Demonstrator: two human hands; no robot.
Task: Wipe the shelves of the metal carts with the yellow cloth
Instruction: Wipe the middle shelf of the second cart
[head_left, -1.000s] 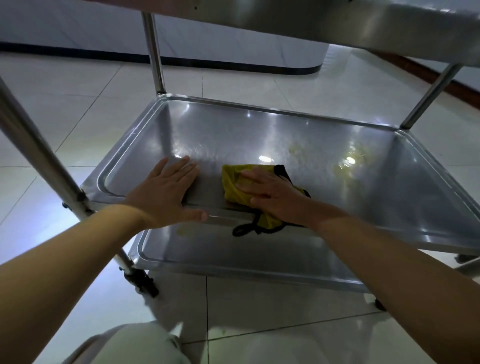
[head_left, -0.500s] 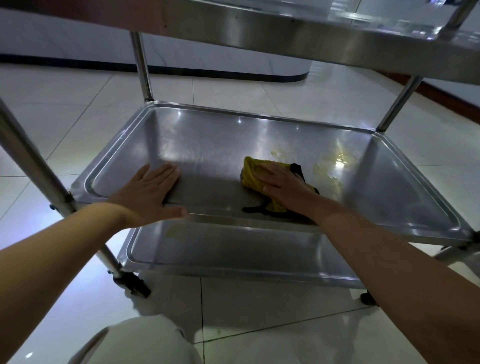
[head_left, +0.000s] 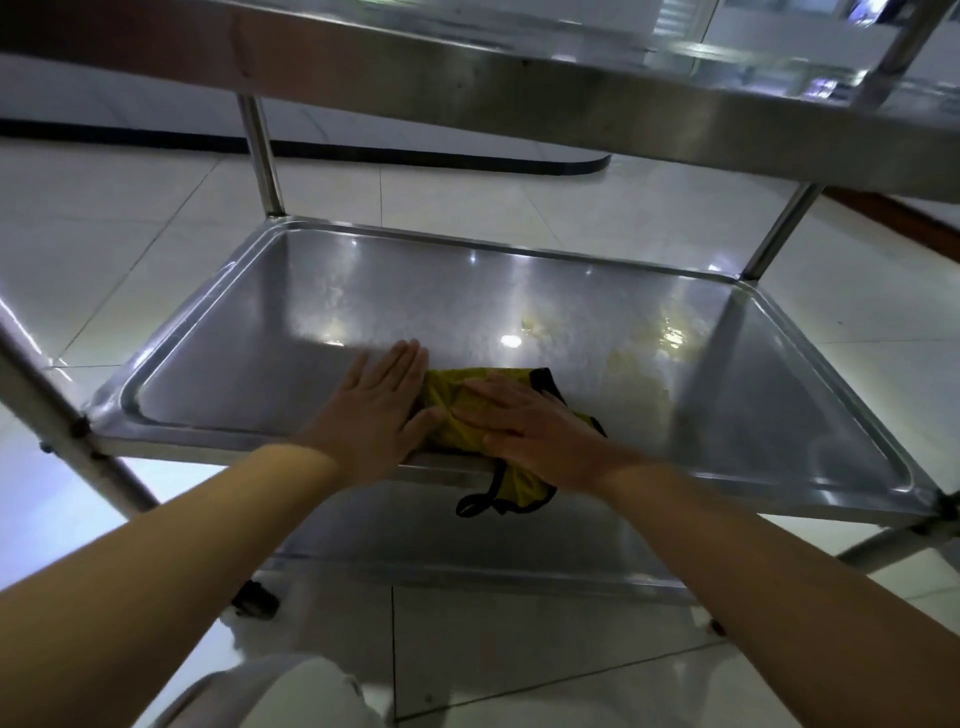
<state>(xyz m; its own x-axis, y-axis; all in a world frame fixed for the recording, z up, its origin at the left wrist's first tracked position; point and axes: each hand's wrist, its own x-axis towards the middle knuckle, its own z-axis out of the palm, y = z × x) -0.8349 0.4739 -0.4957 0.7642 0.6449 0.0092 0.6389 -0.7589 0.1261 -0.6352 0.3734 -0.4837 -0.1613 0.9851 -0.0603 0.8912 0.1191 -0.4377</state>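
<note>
Cart (head_left: 519, 93): metal, three tiers in view; top shelf edge crosses the frame at 12 o'clock, lowest shelf (head_left: 467, 561) shows below the hands.

Middle shelf (head_left: 234, 364): shallow steel tray with a raised rim. Yellowish smears (head_left: 670, 338) lie on its surface at about 2 o'clock from the cloth, apart from it.

Cloth (head_left: 462, 421): yellow with black trim, bunched at the near edge of the middle shelf. One end and a black loop hang over the rim toward 6 o'clock.

Right hand (head_left: 524, 426): flat on top of the cloth, fingers straight and close together, pointing toward 10 o'clock. The cloth lies beneath the palm and fingers and shows past the fingertips.

Left hand (head_left: 374, 410): flat on the bare shelf, fingers straight and pressed together, pointing toward 1 o'clock. The cloth lies just beside it at 3 o'clock; the thumb touches the cloth's edge.

Floor (head_left: 130, 249): pale glossy tiles.
</note>
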